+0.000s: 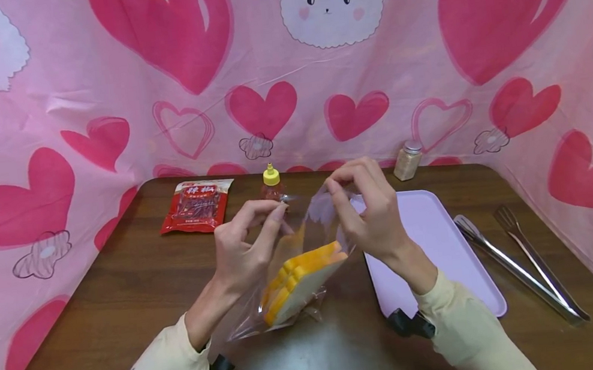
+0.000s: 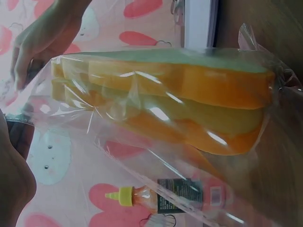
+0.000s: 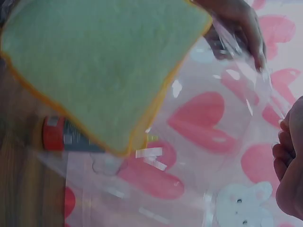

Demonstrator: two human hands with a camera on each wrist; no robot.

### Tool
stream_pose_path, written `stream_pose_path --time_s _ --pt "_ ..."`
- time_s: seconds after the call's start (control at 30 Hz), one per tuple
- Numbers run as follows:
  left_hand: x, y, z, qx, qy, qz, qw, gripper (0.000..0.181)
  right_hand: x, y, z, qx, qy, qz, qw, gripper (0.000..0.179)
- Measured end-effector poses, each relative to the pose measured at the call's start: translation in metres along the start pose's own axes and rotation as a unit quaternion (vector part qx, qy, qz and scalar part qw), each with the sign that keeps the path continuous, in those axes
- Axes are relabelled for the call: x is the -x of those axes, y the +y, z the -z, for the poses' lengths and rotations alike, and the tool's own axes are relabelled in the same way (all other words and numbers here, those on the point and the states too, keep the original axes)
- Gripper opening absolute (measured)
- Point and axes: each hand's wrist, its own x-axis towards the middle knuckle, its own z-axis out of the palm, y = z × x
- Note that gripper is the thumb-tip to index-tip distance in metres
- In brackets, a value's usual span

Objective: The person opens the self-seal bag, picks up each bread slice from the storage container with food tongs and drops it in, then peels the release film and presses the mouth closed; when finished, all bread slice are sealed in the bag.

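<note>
Two slices of toast bread (image 1: 306, 277) with yellow-orange crusts lie tilted inside a clear plastic bag (image 1: 322, 211), held up over the table. My left hand (image 1: 244, 252) pinches one side of the bag's upper edge between thumb and fingers. On the other side, my right hand (image 1: 374, 216) pinches the film as well, and the mouth is spread between the hands. In the left wrist view the stacked crusts (image 2: 165, 78) show through the wrinkled film. The broad face of one slice (image 3: 104, 61) fills much of the right wrist view.
Behind the bag stands a yellow-capped sauce bottle (image 1: 272, 178), with a red packet (image 1: 198, 206) to its left. A lilac tray (image 1: 437, 236) lies on the right, beside metal tongs (image 1: 528, 269). A small seasoning jar (image 1: 408, 161) stands at the table's back edge.
</note>
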Motion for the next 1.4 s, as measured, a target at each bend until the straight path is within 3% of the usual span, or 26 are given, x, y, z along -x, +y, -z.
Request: stream_pose_path --time_s 0.13,0.47,0.63,0.83,1.23,1.4 --pt "0.001 -0.001 0.003 -0.001 0.005 0.004 1.0 0.026 0.002 0.008 0.011 0.006 0.019 -0.038 0.9991 0.004" --pt "0.003 -0.001 0.011 -0.024 0.009 0.013 0.9996 0.041 0.009 0.027 0.036 0.022 0.057 -0.111 0.9919 0.005" --pt "0.003 0.001 0.014 -0.02 0.014 0.021 0.9995 0.034 0.013 0.033 0.051 0.036 0.069 -0.143 0.9866 0.004" --pt "0.005 0.001 0.017 -0.022 0.016 0.045 0.9986 0.009 0.02 0.039 0.07 0.056 0.093 -0.176 0.9784 0.008" --pt "0.002 -0.001 0.021 -0.028 0.035 0.047 0.9979 0.013 0.037 0.054 0.105 0.089 0.139 -0.229 0.9593 0.007" --pt "0.002 -0.005 0.025 -0.025 0.04 0.062 0.9969 0.012 0.041 0.058 0.117 0.093 0.152 -0.252 0.951 0.017"
